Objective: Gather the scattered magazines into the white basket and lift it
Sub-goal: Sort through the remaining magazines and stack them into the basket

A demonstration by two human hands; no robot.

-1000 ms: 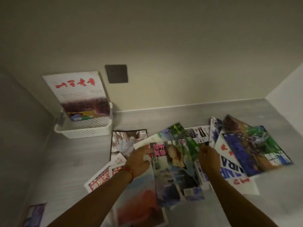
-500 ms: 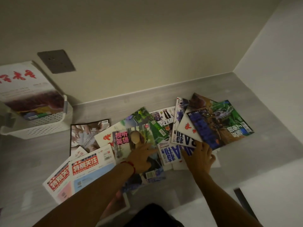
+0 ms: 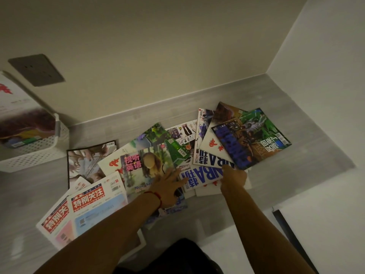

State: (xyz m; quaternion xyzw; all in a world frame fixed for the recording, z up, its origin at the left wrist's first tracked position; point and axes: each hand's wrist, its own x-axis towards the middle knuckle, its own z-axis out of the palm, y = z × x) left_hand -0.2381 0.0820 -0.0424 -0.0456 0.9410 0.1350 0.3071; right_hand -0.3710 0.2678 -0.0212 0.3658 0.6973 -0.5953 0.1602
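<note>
Several magazines lie fanned out on the grey surface. My left hand (image 3: 167,186) rests with straight fingers on the magazine with a woman on its cover (image 3: 146,171). My right hand (image 3: 233,177) lies on the white magazine with big blue letters (image 3: 201,176); its fingertips reach the edge of the dark blue and green magazine (image 3: 250,139), and I cannot make out whether they curl under it. The white basket (image 3: 33,155) stands at the far left by the wall, with a red-titled magazine (image 3: 17,115) upright in it.
Two magazines with red title bars (image 3: 87,206) lie at the near left. A grey wall socket (image 3: 36,70) sits above the basket. A white wall closes the right side. The surface's front edge runs just below my forearms.
The view has swung right, so the basket now sits at the far left. Both hands have slid right across the pile, the right one from the woman-cover magazine's edge to the blue-lettered one.
</note>
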